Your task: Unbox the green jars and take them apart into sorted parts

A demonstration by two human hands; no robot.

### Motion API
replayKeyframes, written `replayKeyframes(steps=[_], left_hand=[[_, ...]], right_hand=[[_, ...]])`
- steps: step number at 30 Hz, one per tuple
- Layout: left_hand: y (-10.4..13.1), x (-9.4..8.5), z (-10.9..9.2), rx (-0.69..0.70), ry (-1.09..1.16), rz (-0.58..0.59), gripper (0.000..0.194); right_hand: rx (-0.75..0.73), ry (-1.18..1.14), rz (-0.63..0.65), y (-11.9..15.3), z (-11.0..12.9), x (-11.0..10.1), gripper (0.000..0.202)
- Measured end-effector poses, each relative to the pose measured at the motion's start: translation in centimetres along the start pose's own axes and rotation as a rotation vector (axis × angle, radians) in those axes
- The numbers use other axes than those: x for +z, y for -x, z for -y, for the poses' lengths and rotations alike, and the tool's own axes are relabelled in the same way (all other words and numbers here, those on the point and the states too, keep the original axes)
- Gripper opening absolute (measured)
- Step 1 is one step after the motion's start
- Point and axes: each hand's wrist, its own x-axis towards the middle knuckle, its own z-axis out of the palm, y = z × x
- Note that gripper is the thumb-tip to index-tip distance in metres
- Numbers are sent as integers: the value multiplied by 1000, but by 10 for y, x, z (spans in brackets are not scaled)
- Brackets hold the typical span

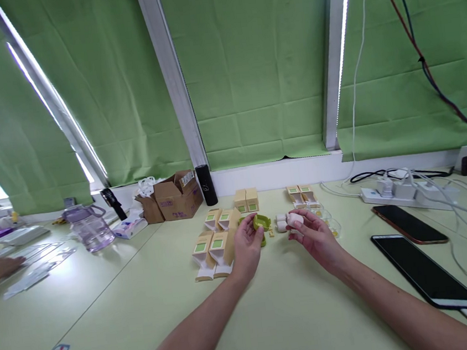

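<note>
Above the middle of the table, my left hand (247, 245) holds a small green case (261, 222) that looks hollow. To its right my right hand (316, 238) grips a small white rounded piece (294, 220) between thumb and fingers. More white pieces (281, 223) stand just left of that hand. Tiny yellow parts (271, 232) lie between the hands. Open small cartons with green labels (219, 243) stand beside my left hand. Clear round plastic pieces (333, 227) lie behind my right hand, partly hidden.
Closed cartons (246, 200) and open ones (302, 195) stand at the back. Two phones (429, 271) (409, 223) and a power strip (406, 196) with cables are at right. A cardboard box (177, 196), black cylinder (206, 185), purple bottle (91, 228) and another person's hand (7, 266) are leftward.
</note>
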Motion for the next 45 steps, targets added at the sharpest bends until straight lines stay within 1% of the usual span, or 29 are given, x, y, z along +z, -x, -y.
replayKeyframes(steps=[6,10,12,14,17,20,22,25,31,37,42,45], left_hand=[[0,1,0,1,-12,5,50],[1,1,0,-2,-11,4,50],[1,1,0,1,-14,0,49],[2,1,0,3,-20,-2,49],[2,0,0,5,-32,-1,48],[2,0,0,2,-37,-2,48],[2,0,0,1,-34,-5,48],[2,1,0,2,-36,-10,48],[2,1,2,3,-45,-12,47],[2,2,3,-2,-29,-9,51],[1,2,3,-5,-28,-16,50],[1,2,3,1,-31,-20,51]], right_hand=[[-57,190,0,-1,-2,0,51],[-147,355,-69,-3,-8,-3,54],[-216,479,-99,-4,-11,-5,48],[-291,647,-104,-5,-13,-8,39],[-421,902,-76,-8,-21,-16,26],[-546,1072,1,-14,-32,-24,21],[-591,1188,48,-17,-38,-28,20],[-609,1340,76,-19,-43,-31,20],[-654,1473,91,-15,-43,-29,21],[-688,1547,97,-15,-47,-27,20],[-677,1596,113,-16,-48,-27,18],[-664,1606,95,-14,-45,-25,18]])
